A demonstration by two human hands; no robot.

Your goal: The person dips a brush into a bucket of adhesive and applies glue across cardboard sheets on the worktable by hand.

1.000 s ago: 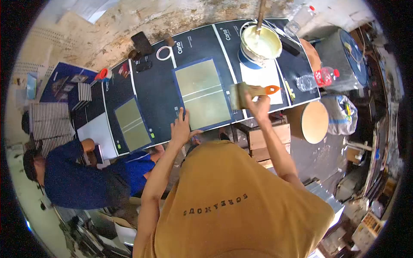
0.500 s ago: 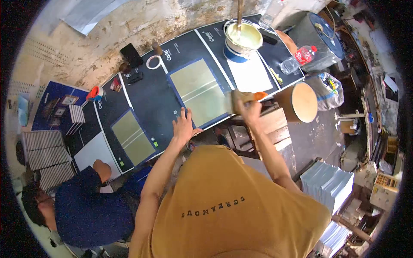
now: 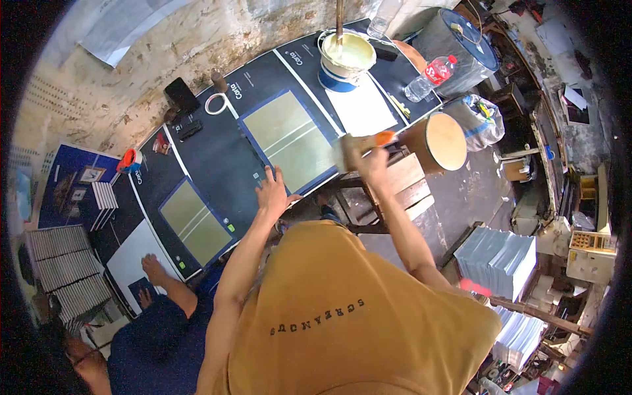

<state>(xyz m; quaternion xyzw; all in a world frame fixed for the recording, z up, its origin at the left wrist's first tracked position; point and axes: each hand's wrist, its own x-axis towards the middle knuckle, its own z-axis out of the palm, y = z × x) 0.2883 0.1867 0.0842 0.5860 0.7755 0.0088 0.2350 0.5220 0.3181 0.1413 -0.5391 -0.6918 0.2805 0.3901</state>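
A dark blue sheet bearing grey-beige boards (image 3: 276,122), split by pale lines, lies on the black table in front of me. My left hand (image 3: 272,191) rests on its near left corner with the fingers spread. At the near right edge, my right hand (image 3: 374,164) grips a wide brush (image 3: 350,153) with an orange part (image 3: 384,138) on it. Motion blurs the brush, and whether its bristles touch the boards I cannot tell. Behind stands a white and blue bucket (image 3: 329,80) of pale cream paste, a stick upright in it.
A second boarded blue sheet (image 3: 197,220) lies to the left. Beyond it a co-worker's hands (image 3: 153,268) are over a white sheet (image 3: 128,247). A tape roll (image 3: 216,104), a plastic bottle (image 3: 421,82), a round drum (image 3: 446,141) and paper stacks (image 3: 497,263) surround the workplace.
The view has shifted, moving the table slightly left and up. My right hand still holds the brush near the right edge. The co-worker has leaned lower, both hands now showing at the white sheet.
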